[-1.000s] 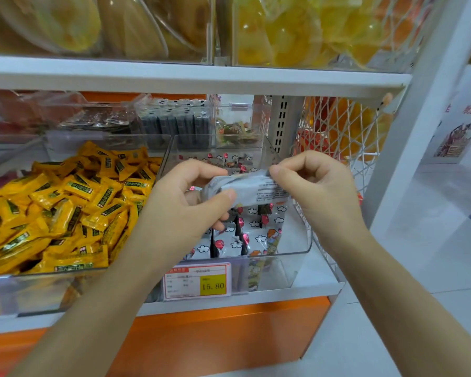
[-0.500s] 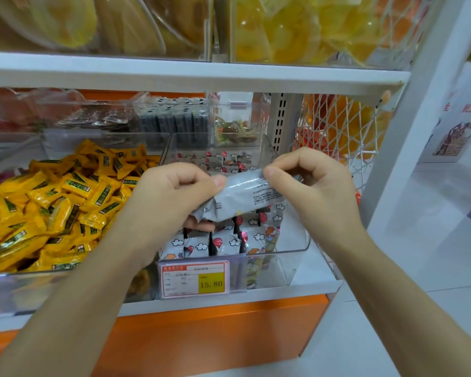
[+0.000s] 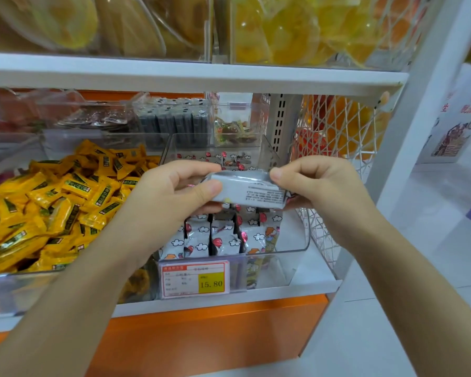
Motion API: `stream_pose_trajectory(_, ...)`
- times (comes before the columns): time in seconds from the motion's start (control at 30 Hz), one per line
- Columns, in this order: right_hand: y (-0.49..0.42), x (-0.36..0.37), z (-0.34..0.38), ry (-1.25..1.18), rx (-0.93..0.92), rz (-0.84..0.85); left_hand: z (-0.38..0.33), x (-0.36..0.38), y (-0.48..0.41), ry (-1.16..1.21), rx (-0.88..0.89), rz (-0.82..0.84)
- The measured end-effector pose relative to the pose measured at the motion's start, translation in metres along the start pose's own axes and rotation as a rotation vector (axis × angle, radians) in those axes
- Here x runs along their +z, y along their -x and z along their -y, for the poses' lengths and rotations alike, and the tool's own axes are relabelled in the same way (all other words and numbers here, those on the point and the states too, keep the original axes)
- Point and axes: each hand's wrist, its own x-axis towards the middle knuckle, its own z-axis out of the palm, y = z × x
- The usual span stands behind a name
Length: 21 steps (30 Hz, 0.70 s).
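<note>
A small silver snack packet [image 3: 249, 190] with fine print on its back hangs level between both hands. My left hand [image 3: 172, 197] pinches its left end with thumb and fingers. My right hand [image 3: 318, 186] pinches its right end. The packet is above a clear plastic bin [image 3: 297, 240] on the shelf. In the bin stand several white packets [image 3: 223, 239] with cloud and red prints.
A clear bin of yellow packets [image 3: 52, 210] sits to the left. A price tag reading 15.80 [image 3: 195, 280] hangs on the bin's front. A white shelf board [image 3: 191, 74] runs overhead, a white wire basket [image 3: 337, 148] stands to the right, and an orange base panel [image 3: 215, 333] lies below.
The packet was tilted half a second ago and now lies level, with its printed back facing me. Both hands kept their hold on its ends.
</note>
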Motion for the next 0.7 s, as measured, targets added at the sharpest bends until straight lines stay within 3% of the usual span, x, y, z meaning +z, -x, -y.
stream_pose_trajectory(0.1, 0.000, -0.008, 0.004, -0.021, 0.027, 0.118, 0.001, 0.002, -0.001, 0.001, 0.021, -0.007)
stream_pose_trajectory(0.3, 0.002, -0.015, 0.004, -0.116, 0.055, 0.191, 0.002, 0.007, -0.001, -0.008, 0.056, 0.001)
stream_pose_trajectory(0.57, 0.002, -0.012, -0.003, -0.229, 0.001, 0.184, 0.005, 0.008, -0.002, -0.005, 0.102, -0.052)
stream_pose_trajectory(0.7, 0.007, -0.003, -0.007, -0.017, -0.129, 0.143, 0.008, 0.013, -0.006, 0.056, 0.052, -0.146)
